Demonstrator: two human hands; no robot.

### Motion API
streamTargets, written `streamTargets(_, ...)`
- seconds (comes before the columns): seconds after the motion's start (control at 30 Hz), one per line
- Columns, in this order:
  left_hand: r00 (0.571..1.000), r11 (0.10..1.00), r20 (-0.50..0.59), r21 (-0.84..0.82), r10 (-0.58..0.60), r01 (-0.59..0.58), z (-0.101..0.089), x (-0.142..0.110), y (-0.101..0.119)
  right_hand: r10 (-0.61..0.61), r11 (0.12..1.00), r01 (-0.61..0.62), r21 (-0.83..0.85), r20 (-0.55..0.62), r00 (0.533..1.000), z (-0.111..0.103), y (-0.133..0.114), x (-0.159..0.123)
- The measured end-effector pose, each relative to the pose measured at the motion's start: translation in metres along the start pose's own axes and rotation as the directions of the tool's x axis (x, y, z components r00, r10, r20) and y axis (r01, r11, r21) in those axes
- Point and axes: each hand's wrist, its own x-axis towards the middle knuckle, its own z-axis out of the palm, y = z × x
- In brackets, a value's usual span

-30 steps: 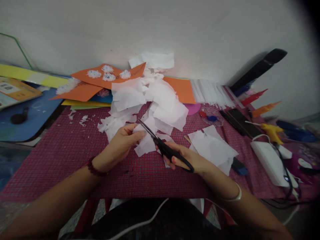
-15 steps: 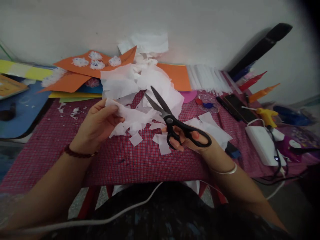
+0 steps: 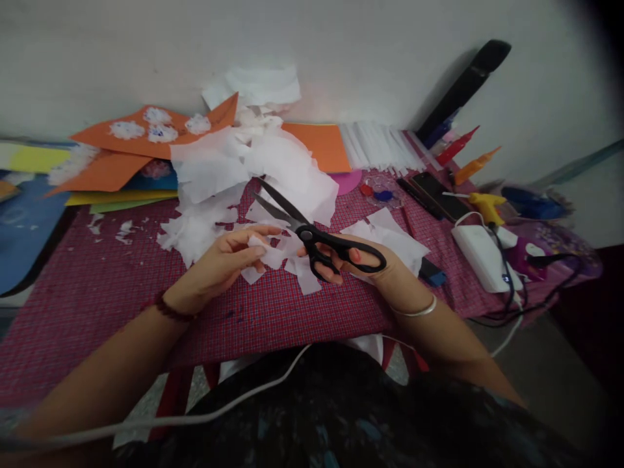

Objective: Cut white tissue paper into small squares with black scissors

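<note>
My left hand (image 3: pixel 219 263) pinches a small piece of white tissue paper (image 3: pixel 266 252) between thumb and fingers, just above the red checked tablecloth (image 3: pixel 97 286). My right hand (image 3: pixel 363 263) grips black scissors (image 3: pixel 312 231) by the handles, blades apart and pointing up-left, close to the held paper. Small cut white scraps (image 3: pixel 305 279) lie on the cloth below both hands. A big heap of crumpled white tissue (image 3: pixel 244 169) sits just beyond them.
Orange card sheets (image 3: pixel 146 133) with white paper flowers lean by the wall at the back left. A stack of white folded strips (image 3: pixel 375 146), a phone (image 3: pixel 439 192), a yellow glue gun (image 3: pixel 487 207) and a white power bank (image 3: pixel 480 250) with cables lie to the right.
My left hand came down from a raised hold on a longer tissue strip to pinching a small piece near the cloth. The scissors dropped lower and still stand with blades apart.
</note>
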Motion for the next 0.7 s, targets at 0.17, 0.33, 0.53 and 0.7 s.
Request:
streamTargets(0.17, 0.972, 0.910, 0.180, 0.359, 0.149, -0.206, 0.010, -0.005, 0.010, 0.011, 1.000, -0.011, -0.003, 0.094, 0.996, 0.002, 0.003, 0.004)
streamTargets(0.33, 0.975, 0.891, 0.092, 0.396, 0.201, -0.221, 0.014, -0.006, 0.012, 0.026, 0.999, -0.028, -0.035, -0.061, 0.998, -0.003, -0.017, -0.007)
streamTargets(0.53, 0.964, 0.953, -0.231, 0.298, 0.128, -0.055, -0.007, -0.007, 0.008, -0.087, 0.996, 0.088, -0.020, -0.443, 0.892, -0.021, -0.035, -0.020)
streamTargets(0.7, 0.930, 0.975, -0.341, 0.211, 0.135, -0.064, -0.002, -0.013, 0.019, -0.118, 0.991, 0.135, 0.016, -0.399, 0.910, -0.035, -0.028, -0.020)
